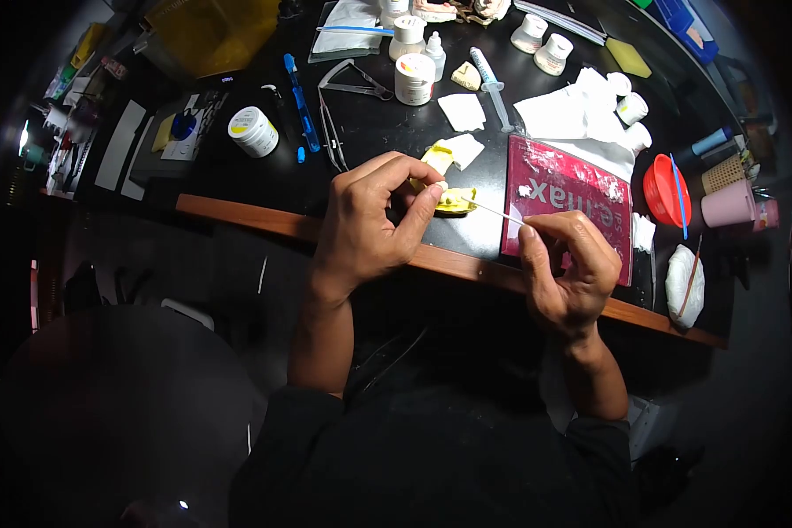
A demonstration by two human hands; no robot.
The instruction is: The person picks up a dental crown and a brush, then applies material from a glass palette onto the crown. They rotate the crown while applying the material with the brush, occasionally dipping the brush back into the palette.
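Observation:
My left hand (374, 211) pinches a tiny whitish piece (441, 187) between thumb and index finger, just above the table's front edge. My right hand (576, 268) holds a thin tool (499, 213), whose tip points left toward that piece. Beneath and beside the fingertips lies a yellow model-like object (458, 201); its details are too small to tell. Another yellow part (438, 157) rests behind, touching a white paper square (465, 150). Under and behind my right hand is a dark red pad (568, 189) with printed letters and white smears.
Jars (414, 79), a syringe (492, 88), metal calipers (328, 123) and a blue pen (300, 101) stand or lie behind. At left is a white jar (253, 132). To the right are crumpled tissue (581, 110), a red bowl (664, 189), a pink cup (729, 204) and a white pad (685, 286).

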